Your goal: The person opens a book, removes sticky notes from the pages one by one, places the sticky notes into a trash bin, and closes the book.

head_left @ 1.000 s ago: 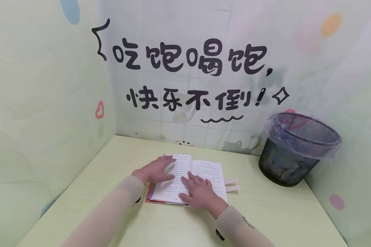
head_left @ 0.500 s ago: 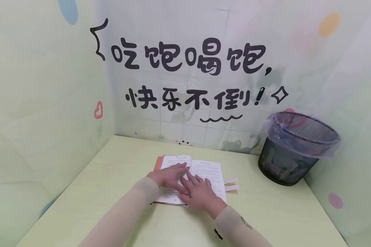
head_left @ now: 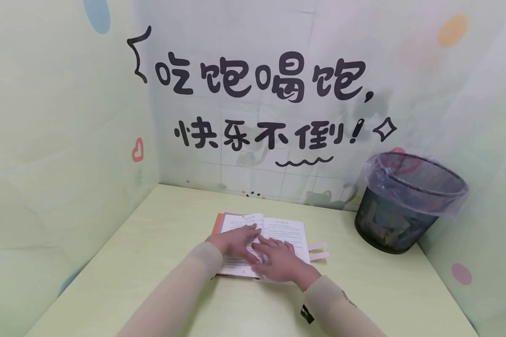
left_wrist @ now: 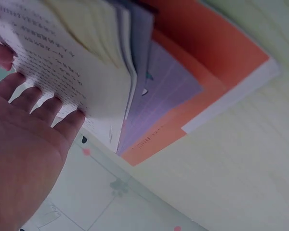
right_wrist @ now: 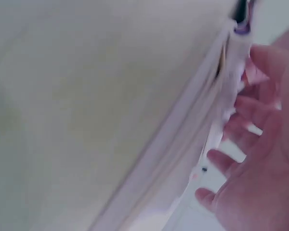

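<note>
An open book [head_left: 284, 229] with printed white pages lies on the table, its orange and purple cover edges showing at the left. My left hand [head_left: 238, 243] rests on the left page, fingers spread and reaching toward the spine. In the left wrist view the fingertips of that left hand [left_wrist: 31, 139] touch the printed page [left_wrist: 58, 72]. My right hand [head_left: 282, 262] lies across the lower right page near the spine. Its fingers are loosely bent at the book's page edges [right_wrist: 183, 120] in the blurred right wrist view. The two hands nearly meet over the spine.
Two pale pink strips [head_left: 319, 251] stick out from the book's right side. A black mesh wastebasket [head_left: 396, 220] with a clear liner stands at the table's back right. Printed walls [head_left: 236, 182] enclose the table [head_left: 130, 262] at the back and both sides.
My left hand has moved right, from the book's left edge toward the spine, uncovering the orange cover edge. My right hand has shifted slightly, its fingers lying closer together.
</note>
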A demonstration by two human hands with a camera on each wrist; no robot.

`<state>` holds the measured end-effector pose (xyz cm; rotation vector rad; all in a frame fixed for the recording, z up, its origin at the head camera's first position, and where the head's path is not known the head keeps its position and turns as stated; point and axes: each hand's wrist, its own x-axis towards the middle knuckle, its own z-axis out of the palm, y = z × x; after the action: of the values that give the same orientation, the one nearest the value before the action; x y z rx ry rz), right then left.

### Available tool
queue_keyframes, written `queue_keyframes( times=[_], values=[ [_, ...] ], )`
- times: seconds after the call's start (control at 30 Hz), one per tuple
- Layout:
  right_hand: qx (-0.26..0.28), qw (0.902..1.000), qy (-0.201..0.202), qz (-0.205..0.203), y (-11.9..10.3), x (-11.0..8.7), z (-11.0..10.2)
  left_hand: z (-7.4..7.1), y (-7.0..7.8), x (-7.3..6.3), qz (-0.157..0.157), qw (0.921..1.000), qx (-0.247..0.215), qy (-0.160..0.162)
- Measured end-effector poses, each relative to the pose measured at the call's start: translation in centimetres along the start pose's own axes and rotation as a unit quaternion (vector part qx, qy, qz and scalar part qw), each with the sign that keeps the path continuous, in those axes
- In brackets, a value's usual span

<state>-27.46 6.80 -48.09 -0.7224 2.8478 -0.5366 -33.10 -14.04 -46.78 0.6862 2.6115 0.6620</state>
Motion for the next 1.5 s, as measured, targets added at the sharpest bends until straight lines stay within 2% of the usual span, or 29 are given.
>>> queue_keyframes(
  times=[0.1,0.23,0.37,0.47,0.63,0.73,1.0,1.1,1.2,1.3,1.5],
  values=[
    [0.005,0.9992,0.030,0.024,1.2,0.1,-0.6,0.1,-0.1,0.1,0.003,1.0000,0.002,0.001],
    [-0.028,0.9890,0.076,0.123,3.4,0.2,-1.4,0.1,0.1,0.1,-0.005,1.0000,0.006,0.002],
    [-0.043,0.9685,0.075,0.234,5.7,-0.2,-2.2,0.1,0.3,0.0,-0.010,0.9999,0.002,0.000],
    [-0.041,0.9601,0.063,0.269,6.9,-0.6,-2.6,0.0,0.5,-0.1,-0.013,0.9999,-0.001,0.000],
    [-0.050,0.9624,0.054,0.261,7.6,-0.6,-2.4,0.1,0.4,-0.1,-0.013,0.9999,-0.005,0.001],
    [-0.051,0.9644,0.063,0.252,7.5,-0.5,-2.2,0.1,0.2,-0.2,-0.008,0.9999,-0.010,-0.001],
    [-0.057,0.9700,0.104,0.212,5.2,-0.8,-2.8,0.1,0.2,-0.3,-0.007,0.9998,-0.016,0.000],
    [-0.029,0.9729,0.126,0.192,4.3,-0.8,-3.6,0.1,0.2,-0.3,-0.009,0.9998,-0.015,0.001],
    [0.045,0.9721,0.146,0.178,3.6,-0.7,-4.3,0.1,0.1,-0.3,-0.010,0.9998,-0.015,0.002],
    [0.146,0.9602,0.159,0.177,3.5,-0.7,-4.9,0.2,0.0,-0.3,-0.009,0.9998,-0.015,0.003],
    [0.330,0.9157,0.157,0.168,4.1,-0.9,-5.0,0.2,-0.2,-0.4,-0.004,0.9999,-0.011,-0.002]
  ],
)
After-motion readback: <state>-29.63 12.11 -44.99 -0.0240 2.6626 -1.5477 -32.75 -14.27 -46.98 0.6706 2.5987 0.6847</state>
